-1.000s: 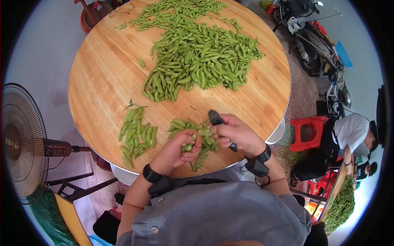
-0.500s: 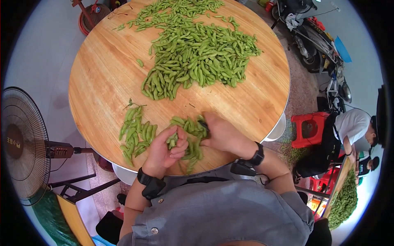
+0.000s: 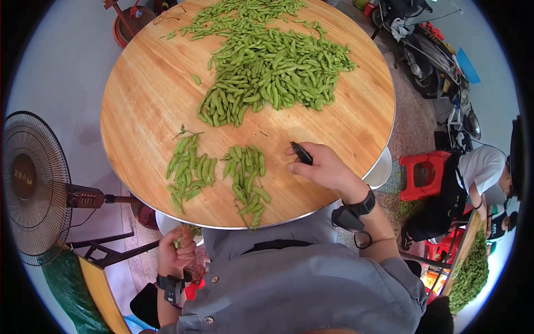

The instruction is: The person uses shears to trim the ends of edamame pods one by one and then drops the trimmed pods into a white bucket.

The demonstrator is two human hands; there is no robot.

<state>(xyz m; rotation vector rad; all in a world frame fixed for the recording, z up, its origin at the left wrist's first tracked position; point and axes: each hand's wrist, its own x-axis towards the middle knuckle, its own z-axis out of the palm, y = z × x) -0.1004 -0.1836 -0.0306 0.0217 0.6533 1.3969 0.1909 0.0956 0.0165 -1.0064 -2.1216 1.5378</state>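
Note:
My left hand point(image 3: 177, 250) is closed below the table's front left edge, beside a white bucket point(image 3: 164, 224). Green soybean pods point(image 3: 178, 242) peek out between its fingers. Over the table, my right hand point(image 3: 328, 170) grips a small black tool point(image 3: 302, 153); its exact kind does not show. To the left of that hand lie two small groups of pods: one cluster point(image 3: 248, 178) close by, another bunch point(image 3: 187, 172) farther left with a bit of stem. Across the far half of the table spreads a large heap of pods point(image 3: 272, 69).
The round wooden table point(image 3: 144, 122) fills the middle. A standing fan point(image 3: 33, 186) is at the left. A white container point(image 3: 381, 171) shows under the right edge. At the right are a red stool point(image 3: 421, 177), a seated person point(image 3: 481, 170) and a motorbike point(image 3: 423, 61).
My left hand has moved off the table, down and left to the bucket, with pods in it. The right hand has drawn away from the nearer cluster, still holding the black tool.

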